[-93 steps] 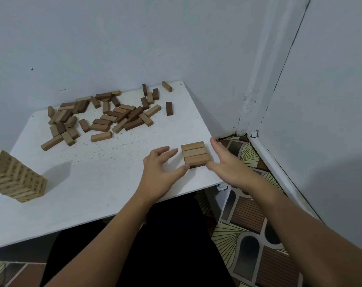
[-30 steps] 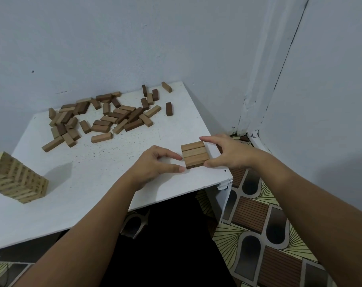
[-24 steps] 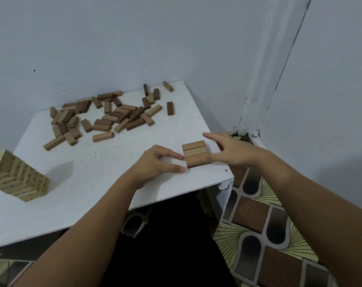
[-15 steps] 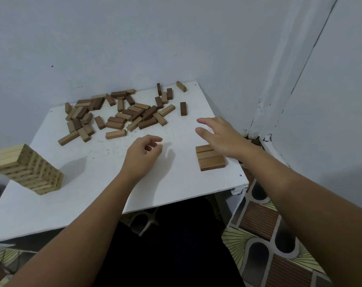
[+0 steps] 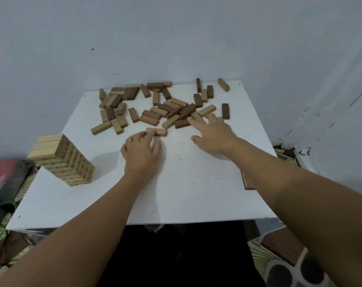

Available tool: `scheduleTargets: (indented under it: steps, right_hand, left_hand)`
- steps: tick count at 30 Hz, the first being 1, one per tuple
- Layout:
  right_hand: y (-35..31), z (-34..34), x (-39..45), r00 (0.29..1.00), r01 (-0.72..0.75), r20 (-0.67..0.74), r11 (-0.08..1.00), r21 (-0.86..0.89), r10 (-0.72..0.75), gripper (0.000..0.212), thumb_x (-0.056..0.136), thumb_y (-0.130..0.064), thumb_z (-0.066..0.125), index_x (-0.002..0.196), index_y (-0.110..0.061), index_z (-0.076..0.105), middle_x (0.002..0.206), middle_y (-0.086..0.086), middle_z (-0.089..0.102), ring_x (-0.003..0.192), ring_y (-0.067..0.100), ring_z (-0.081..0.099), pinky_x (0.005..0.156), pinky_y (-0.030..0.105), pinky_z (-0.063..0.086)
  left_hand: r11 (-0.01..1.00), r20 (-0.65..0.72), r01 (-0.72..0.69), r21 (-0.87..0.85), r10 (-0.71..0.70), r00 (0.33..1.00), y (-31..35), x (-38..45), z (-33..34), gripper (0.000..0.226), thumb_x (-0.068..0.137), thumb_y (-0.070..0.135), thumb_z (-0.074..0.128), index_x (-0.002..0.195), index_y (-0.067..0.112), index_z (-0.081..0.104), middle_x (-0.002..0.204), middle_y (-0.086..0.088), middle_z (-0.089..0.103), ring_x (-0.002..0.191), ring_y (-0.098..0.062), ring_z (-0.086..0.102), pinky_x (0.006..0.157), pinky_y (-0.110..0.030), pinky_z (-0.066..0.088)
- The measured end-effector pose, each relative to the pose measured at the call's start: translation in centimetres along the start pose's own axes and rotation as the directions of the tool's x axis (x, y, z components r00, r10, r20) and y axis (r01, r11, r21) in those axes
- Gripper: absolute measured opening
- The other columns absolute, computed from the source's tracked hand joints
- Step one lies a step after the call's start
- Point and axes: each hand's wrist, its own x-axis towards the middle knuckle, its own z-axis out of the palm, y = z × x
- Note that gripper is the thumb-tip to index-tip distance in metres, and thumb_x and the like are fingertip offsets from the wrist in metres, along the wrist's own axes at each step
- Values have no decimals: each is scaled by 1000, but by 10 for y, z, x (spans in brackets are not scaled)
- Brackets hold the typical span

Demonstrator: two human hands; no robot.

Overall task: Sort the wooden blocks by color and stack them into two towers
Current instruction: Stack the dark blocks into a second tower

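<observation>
Wooden blocks (image 5: pixel 155 112), several dozen in light, medium and dark brown, are lying scattered along the far side of your white table (image 5: pixel 186 183). One pale tower (image 5: pixel 62 159) is standing at the table's left edge; dark print is showing on its side but is too blurred to read. Your left hand (image 5: pixel 141 151) is pinching one medium-brown block (image 5: pixel 158 131). Your right hand (image 5: pixel 212 134) is spreading open, fingertips touching the pile's near edge.
</observation>
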Motion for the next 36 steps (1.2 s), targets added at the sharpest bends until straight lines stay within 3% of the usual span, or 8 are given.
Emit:
scheduleTargets:
  steps: [5, 9, 12, 15, 22, 27, 31, 36]
  right_hand:
    - [-5, 9, 17, 999, -32, 15, 998, -60, 33, 59, 103, -47, 38, 160, -47, 20, 164, 13, 21, 145, 39, 24, 122, 56, 18]
    - [-16, 19, 9, 990, -16, -140, 998, -64, 7, 48, 104, -40, 37, 152, -42, 41, 145, 13, 43, 133, 35, 37, 120, 55, 18]
    - [-29, 24, -3, 986, 29, -162, 999, -14, -31, 43, 105, -39, 35, 145, -46, 49, 131, 7, 49, 127, 30, 42, 121, 55, 16]
    - [-36, 23, -13, 992, 27, -122, 998, 55, -20, 43, 107, -36, 33, 143, -48, 52, 126, 3, 49, 127, 26, 42, 122, 56, 13]
    - [-40, 30, -51, 997, 52, -58, 982, 180, -43, 40, 106, -34, 36, 136, -49, 58, 101, -12, 47, 117, 20, 51, 121, 56, 15]
    - [-50, 57, -80, 983, 110, -173, 947, 300, -60, 29, 103, -32, 47, 122, -45, 65, 86, -15, 47, 96, 13, 53, 113, 48, 28]
    - [-49, 71, -88, 964, 160, -258, 903, 399, -57, 25, 99, -31, 54, 114, -47, 66, 86, -13, 52, 95, 6, 53, 116, 46, 24]
    - [-49, 77, -95, 943, 206, -326, 892, 402, -70, 26, 91, -37, 56, 110, -47, 70, 84, -17, 52, 93, 6, 53, 114, 44, 28]
  left_hand:
    - [990, -19, -103, -100, 102, 995, -3, -1, 0, 32, 103, 45, 53, 133, 39, 62, 146, 7, 56, 147, -20, 33, 117, -42, 13]
    - [983, -41, -72, -166, 67, 997, 4, -7, -7, 32, 90, 60, 66, 119, 47, 67, 125, 12, 53, 128, -13, 34, 107, -30, 14]
    - [981, 21, -85, -176, 90, 996, 4, -6, -10, 51, 79, 70, 73, 123, 44, 67, 119, 16, 53, 119, -8, 35, 103, -29, 13]
    - [979, 35, -91, -181, 99, 994, -1, -7, -12, 74, 75, 74, 76, 138, 37, 65, 131, 14, 58, 133, -15, 38, 112, -36, 16]
    - [972, 61, -126, -199, 140, 988, -11, -24, -27, 51, 83, 61, 77, 129, 38, 70, 120, 22, 56, 122, -11, 36, 98, -27, 11]
    - [952, 14, -156, -262, 165, 986, -29, -51, -33, 40, 84, 60, 72, 118, 40, 75, 109, 16, 59, 113, -9, 46, 105, -32, 18]
    - [958, -46, -156, -242, 149, 988, -37, -61, -32, 26, 92, 56, 70, 115, 44, 73, 101, 11, 58, 108, -9, 49, 108, -37, 21]
    - [970, -68, -151, -192, 141, 988, -32, -60, -27, 20, 95, 53, 66, 105, 35, 65, 93, 13, 58, 100, -10, 54, 106, -43, 26]
